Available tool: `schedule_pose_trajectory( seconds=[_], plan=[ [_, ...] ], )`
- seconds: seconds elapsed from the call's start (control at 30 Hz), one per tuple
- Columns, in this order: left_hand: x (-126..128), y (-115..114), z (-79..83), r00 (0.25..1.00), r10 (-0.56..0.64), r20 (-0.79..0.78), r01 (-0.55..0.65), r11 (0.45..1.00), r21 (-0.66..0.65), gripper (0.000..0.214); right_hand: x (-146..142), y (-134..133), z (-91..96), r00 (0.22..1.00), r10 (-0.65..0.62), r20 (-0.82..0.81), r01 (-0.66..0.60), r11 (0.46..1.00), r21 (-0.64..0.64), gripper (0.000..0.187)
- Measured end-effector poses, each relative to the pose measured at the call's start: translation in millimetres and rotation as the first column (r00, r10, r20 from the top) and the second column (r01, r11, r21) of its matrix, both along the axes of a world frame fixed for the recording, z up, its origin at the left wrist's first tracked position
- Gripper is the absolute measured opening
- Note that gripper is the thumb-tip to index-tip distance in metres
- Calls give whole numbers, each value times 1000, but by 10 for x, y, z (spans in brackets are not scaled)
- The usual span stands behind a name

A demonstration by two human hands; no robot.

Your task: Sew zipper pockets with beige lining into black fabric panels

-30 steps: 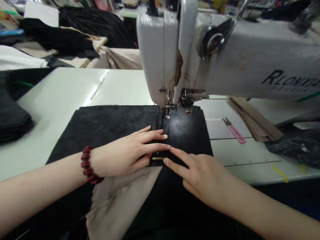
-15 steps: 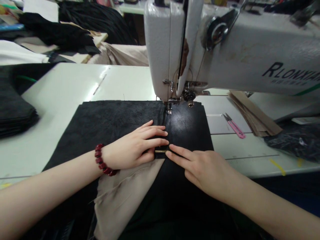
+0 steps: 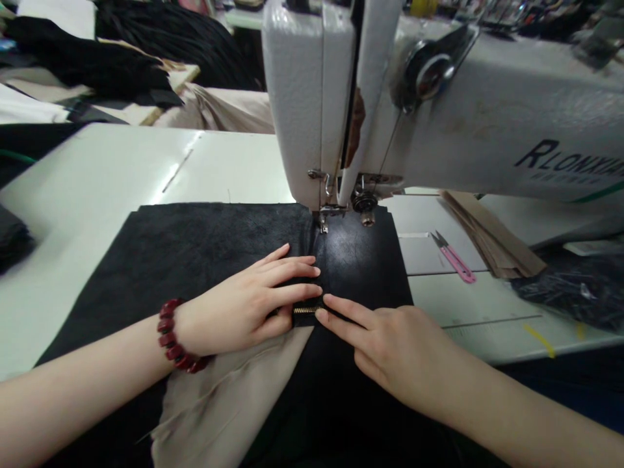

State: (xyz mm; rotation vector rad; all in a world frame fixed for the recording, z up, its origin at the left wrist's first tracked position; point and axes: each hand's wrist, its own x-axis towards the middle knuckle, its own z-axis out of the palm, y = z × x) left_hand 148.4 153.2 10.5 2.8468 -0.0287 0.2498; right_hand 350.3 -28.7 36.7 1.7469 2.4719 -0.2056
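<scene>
pressing black fabric (image 3: 195, 260) flat, both hands open, not gripping: left hand (image 3: 244, 305) just above brass zipper (image 3: 307, 311), six o'clock from presser foot (image 3: 324, 218); right hand (image 3: 385, 344) touching zipper's end.

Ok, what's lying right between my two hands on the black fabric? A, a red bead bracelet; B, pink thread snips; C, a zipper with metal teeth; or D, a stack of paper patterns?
C: the zipper, its gold-coloured teeth showing, lies on the black fabric between the fingertips of the left hand and the right hand.
</scene>
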Motion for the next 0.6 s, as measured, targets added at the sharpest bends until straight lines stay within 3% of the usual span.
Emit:
schedule_pose_trajectory(
  seconds=[0.6],
  plan=[
    [118,279,-8,1000,-5,-17,6,999,48,50,138,274,-25,1000,19,-10,-19,1000,17,63]
  ],
)
